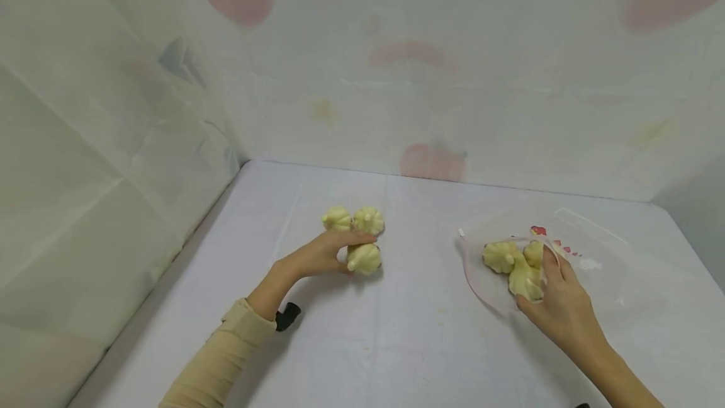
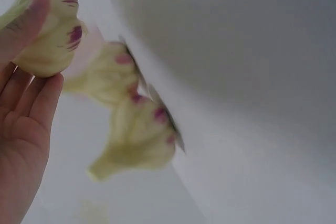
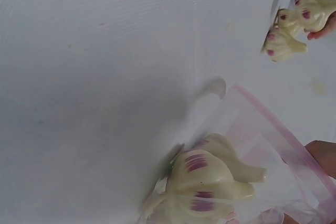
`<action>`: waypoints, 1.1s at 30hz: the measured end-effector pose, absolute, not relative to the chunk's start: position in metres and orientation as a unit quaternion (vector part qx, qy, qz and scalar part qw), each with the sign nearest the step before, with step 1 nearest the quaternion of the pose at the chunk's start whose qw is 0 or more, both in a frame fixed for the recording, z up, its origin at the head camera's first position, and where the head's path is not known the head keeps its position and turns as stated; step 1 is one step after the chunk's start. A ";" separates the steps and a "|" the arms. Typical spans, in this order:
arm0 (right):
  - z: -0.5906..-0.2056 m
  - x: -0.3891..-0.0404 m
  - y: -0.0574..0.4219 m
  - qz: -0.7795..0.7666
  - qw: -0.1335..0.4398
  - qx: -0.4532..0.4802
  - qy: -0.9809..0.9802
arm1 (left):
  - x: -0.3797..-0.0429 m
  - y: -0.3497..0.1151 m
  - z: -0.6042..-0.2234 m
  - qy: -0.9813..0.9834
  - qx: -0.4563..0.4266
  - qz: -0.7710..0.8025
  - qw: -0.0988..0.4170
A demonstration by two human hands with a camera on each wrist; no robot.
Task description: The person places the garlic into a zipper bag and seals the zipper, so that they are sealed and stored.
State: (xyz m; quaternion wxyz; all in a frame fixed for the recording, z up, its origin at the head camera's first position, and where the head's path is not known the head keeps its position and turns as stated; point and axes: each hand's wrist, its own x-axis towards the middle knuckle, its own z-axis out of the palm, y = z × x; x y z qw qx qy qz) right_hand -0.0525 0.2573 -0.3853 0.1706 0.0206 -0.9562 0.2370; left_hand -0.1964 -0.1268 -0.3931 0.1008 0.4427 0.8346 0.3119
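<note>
A pale yellow garlic bulb (image 1: 365, 259) is pinched between the thumb and fingers of my left hand (image 1: 320, 255); purple streaks mark its base in the left wrist view. Two more garlic bulbs lie just beyond that hand, one on the left (image 1: 337, 218) and one on the right (image 1: 369, 220), side by side on the table. On the right, my right hand (image 1: 563, 313) grips the pink-edged mouth of a clear zip bag (image 1: 617, 276) and holds it open to the left. Three garlic bulbs (image 3: 202, 179) sit clustered inside the bag near its mouth.
A white cloth covers the table (image 1: 419, 332). Behind it stands a pale printed curtain (image 1: 351, 118), and another hanging sheet (image 1: 102, 162) runs along the left edge. A small black object (image 1: 289, 316) shows beside the left wrist.
</note>
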 end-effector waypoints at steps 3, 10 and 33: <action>-0.385 -0.053 0.257 0.237 0.170 0.021 -0.956 | -0.191 -0.116 -0.392 0.821 0.457 0.323 0.112; -0.385 -0.053 0.257 0.238 0.166 0.018 -0.957 | -0.187 -0.100 -0.391 0.807 0.472 0.333 0.123; -0.383 -0.050 0.255 0.231 0.149 0.007 -0.961 | -0.180 -0.036 -0.393 0.752 0.482 0.405 0.195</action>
